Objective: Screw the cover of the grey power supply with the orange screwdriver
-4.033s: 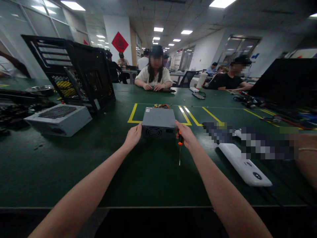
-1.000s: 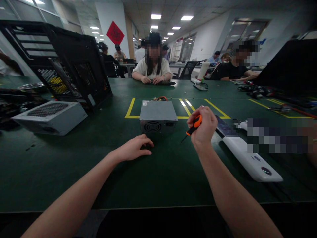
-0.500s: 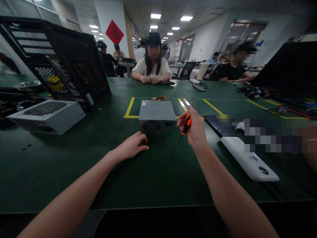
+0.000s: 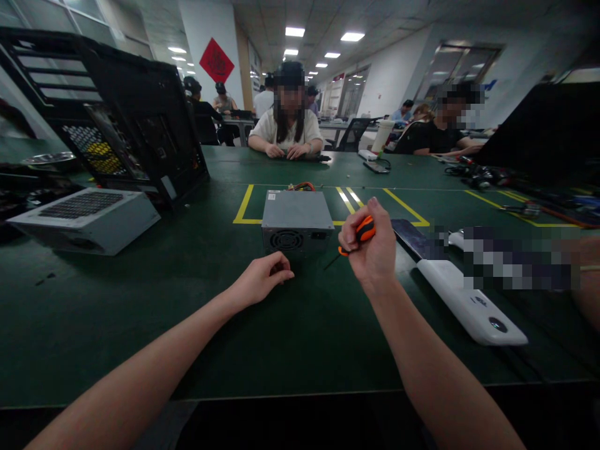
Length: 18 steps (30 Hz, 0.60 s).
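Note:
A grey power supply unit (image 4: 298,210) sits on the green table in front of me, its fan grille and socket towards me. Its coloured cables show at the rear. Just before its lower left edge is my left hand (image 4: 265,275), with fingers curled in and thumb against them; whatever they may hold is hidden. My right hand (image 4: 375,247), to the right of the unit, is wrapped round the orange and black handle of a screwdriver (image 4: 366,229). The screwdriver's thin shaft points down and left, apart from the unit.
At left stand a black computer case (image 4: 154,137) and a second power supply (image 4: 89,219). A white power bank (image 4: 469,300) and a dark phone (image 4: 417,239) lie at right. Yellow tape (image 4: 244,203) marks the table. A person (image 4: 288,128) sits opposite; tangled cables (image 4: 478,175) lie far right.
My right hand has moved slightly right, and the screwdriver has tilted so its shaft lies flatter. My left hand has shifted a little to the right. The power supply stays in place.

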Tool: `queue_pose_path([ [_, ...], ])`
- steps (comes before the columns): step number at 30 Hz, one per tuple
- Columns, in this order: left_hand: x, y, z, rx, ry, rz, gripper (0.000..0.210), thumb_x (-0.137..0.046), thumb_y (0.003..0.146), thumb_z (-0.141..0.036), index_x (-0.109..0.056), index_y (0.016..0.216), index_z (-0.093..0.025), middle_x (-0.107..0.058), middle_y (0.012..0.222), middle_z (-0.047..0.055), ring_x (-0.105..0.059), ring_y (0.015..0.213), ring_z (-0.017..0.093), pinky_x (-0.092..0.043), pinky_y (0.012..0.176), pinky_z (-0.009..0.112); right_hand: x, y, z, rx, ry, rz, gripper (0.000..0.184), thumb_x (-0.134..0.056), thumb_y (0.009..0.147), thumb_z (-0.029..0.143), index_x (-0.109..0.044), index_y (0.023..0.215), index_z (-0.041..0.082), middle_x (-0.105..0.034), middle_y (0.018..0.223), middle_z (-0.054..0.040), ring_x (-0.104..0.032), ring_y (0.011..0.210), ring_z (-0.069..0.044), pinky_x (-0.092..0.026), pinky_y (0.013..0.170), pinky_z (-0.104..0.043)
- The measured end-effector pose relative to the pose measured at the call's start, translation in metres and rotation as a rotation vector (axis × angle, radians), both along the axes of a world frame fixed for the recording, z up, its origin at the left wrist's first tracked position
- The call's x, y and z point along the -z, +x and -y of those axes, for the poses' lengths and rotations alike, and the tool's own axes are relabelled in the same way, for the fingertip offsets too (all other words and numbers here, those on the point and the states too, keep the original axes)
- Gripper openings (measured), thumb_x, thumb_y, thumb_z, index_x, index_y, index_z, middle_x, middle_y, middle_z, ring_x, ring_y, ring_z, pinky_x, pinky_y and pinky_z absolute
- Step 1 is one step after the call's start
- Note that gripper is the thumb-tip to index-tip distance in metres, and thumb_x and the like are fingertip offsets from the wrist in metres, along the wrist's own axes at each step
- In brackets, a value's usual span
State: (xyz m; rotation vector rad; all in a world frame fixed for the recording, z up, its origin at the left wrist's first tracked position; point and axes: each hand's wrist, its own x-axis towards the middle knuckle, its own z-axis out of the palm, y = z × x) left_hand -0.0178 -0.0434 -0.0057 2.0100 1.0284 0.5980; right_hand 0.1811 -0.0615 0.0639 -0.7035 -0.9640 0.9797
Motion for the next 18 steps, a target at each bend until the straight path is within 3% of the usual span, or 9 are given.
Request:
queue_pose_path([
  [7, 0.001, 0.008, 0.007, 0.014, 0.205, -0.027, 0.009, -0.059, 0.079, -0.025, -0.06, 0.085, -0.018, -0.056, 0.085, 0.0, -0.053, 0.072, 0.012, -0.042, 0.063, 0.024, -0.007, -0.015, 0.02, -0.206, 0.082, -0.074, 0.035, -0.052, 0.078, 0.035, -0.042, 0.048, 0.02, -0.037, 0.036, 0.0065, -0.032, 0.032, -0.005, -0.02, 0.036, -0.022],
  [18, 0.002, 0.015, 0.014, 0.084, 0.278, -0.056, 0.006, -0.059, 0.08, -0.021, -0.058, 0.084, -0.017, -0.053, 0.083, -0.001, -0.052, 0.071, 0.011, -0.042, 0.064, 0.023, 0.0, -0.033, 0.032, -0.226, 0.155, -0.027, 0.035, -0.048, 0.08, 0.036, -0.041, 0.05, 0.02, -0.037, 0.038, 0.0064, -0.034, 0.033, -0.006, -0.024, 0.038, -0.022],
])
